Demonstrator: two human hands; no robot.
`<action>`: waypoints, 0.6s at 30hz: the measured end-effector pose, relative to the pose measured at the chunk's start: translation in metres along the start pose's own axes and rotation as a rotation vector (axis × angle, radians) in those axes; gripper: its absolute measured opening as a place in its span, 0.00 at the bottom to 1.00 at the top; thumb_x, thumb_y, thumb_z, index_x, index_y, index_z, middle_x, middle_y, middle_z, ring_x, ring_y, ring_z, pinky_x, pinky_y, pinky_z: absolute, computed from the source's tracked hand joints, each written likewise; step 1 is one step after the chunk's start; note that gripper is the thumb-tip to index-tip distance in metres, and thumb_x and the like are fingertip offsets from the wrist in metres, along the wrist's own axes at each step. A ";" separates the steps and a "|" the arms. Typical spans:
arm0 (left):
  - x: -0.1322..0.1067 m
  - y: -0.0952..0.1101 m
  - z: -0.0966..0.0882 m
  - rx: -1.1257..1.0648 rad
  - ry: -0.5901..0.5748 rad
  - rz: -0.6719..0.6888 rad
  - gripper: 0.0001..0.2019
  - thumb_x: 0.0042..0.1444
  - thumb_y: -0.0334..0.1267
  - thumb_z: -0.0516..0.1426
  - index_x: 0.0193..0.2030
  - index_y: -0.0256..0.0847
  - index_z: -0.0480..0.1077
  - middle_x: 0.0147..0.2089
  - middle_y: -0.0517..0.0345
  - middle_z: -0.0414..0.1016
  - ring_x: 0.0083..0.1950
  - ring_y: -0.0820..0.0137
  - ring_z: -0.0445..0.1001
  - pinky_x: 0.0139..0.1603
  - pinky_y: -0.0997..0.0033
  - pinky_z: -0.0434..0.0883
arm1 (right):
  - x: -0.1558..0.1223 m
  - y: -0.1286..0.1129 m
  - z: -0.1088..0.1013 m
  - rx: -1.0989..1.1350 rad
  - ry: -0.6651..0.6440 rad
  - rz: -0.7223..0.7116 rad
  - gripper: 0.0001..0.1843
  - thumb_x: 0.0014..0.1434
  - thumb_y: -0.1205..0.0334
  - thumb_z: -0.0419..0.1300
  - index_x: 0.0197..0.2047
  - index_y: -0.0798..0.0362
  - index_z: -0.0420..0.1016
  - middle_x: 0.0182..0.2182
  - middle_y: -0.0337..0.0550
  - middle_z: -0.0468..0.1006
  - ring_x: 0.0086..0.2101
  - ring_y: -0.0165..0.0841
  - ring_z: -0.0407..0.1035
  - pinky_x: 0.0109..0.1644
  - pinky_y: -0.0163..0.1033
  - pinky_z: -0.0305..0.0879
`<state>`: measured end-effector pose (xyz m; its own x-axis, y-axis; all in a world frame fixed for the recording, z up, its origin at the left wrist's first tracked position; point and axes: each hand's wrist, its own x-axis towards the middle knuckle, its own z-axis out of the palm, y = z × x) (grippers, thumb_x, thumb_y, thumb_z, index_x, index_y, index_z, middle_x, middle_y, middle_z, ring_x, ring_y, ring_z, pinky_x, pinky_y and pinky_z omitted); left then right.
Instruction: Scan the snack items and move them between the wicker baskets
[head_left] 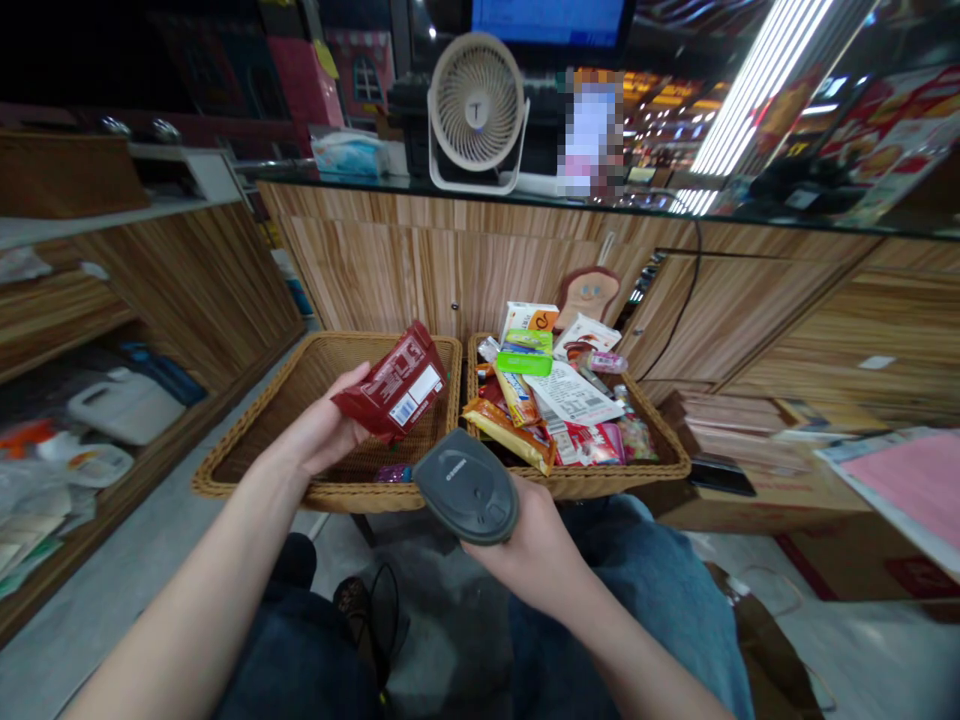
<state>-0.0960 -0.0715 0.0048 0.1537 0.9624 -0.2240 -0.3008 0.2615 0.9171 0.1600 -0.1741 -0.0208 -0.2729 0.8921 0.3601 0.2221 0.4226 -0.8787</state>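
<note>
My left hand (336, 425) grips a dark red snack packet (397, 385) above the left wicker basket (255, 425), its white barcode label turned up. In my right hand (525, 545) is a dark grey barcode scanner (466, 488), its head tilted toward the packet but apart from it. A small purple item (394, 473) lies at the bottom of the left basket. The right wicker basket (667, 440) is heaped with snacks, among them a yellow-brown wrapped bar (510, 435), a bright green pack (525, 362) and a printed receipt (574, 392).
A white fan (478, 110) stands on the glass-topped counter (360, 183) below a screen. A toast-shaped plush (590, 297) hangs on the wooden front. To the right, a black phone (721, 475) rests on cardboard; at the left, shelves hold a white jug (126, 407).
</note>
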 end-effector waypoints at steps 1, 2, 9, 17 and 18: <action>0.000 -0.001 0.001 0.051 0.003 0.057 0.17 0.60 0.51 0.63 0.44 0.36 0.80 0.37 0.50 0.85 0.31 0.63 0.81 0.29 0.67 0.79 | 0.000 0.000 0.000 -0.003 0.014 -0.017 0.05 0.55 0.66 0.68 0.37 0.51 0.77 0.33 0.41 0.84 0.33 0.36 0.78 0.40 0.36 0.73; 0.000 -0.002 0.003 0.113 0.008 0.120 0.19 0.56 0.52 0.66 0.43 0.36 0.80 0.37 0.50 0.85 0.32 0.64 0.81 0.30 0.69 0.78 | 0.000 -0.001 -0.001 -0.009 0.030 -0.037 0.05 0.56 0.65 0.68 0.37 0.51 0.77 0.33 0.41 0.84 0.33 0.36 0.77 0.40 0.36 0.73; 0.011 0.015 0.052 0.749 -0.103 0.491 0.31 0.51 0.56 0.69 0.58 0.42 0.76 0.49 0.51 0.83 0.46 0.62 0.79 0.47 0.64 0.75 | -0.003 -0.007 -0.010 -0.045 0.162 -0.229 0.07 0.55 0.61 0.67 0.38 0.50 0.75 0.33 0.43 0.83 0.33 0.38 0.78 0.40 0.39 0.77; 0.072 0.023 0.164 1.388 -0.242 1.016 0.27 0.51 0.51 0.68 0.57 0.44 0.77 0.60 0.49 0.77 0.61 0.52 0.67 0.65 0.47 0.59 | -0.005 -0.007 -0.016 -0.052 0.250 -0.339 0.09 0.54 0.62 0.67 0.39 0.48 0.73 0.31 0.42 0.81 0.30 0.38 0.76 0.37 0.39 0.78; 0.080 0.022 0.176 1.428 -0.277 1.056 0.26 0.52 0.50 0.68 0.56 0.43 0.77 0.62 0.49 0.76 0.62 0.52 0.66 0.66 0.47 0.57 | -0.004 -0.007 -0.016 -0.049 0.254 -0.343 0.09 0.53 0.62 0.67 0.37 0.48 0.72 0.31 0.42 0.80 0.30 0.38 0.76 0.36 0.39 0.78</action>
<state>0.0748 -0.0015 0.0653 0.6364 0.5852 0.5025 0.5723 -0.7950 0.2011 0.1749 -0.1782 -0.0115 -0.1011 0.7071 0.6998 0.2040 0.7032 -0.6811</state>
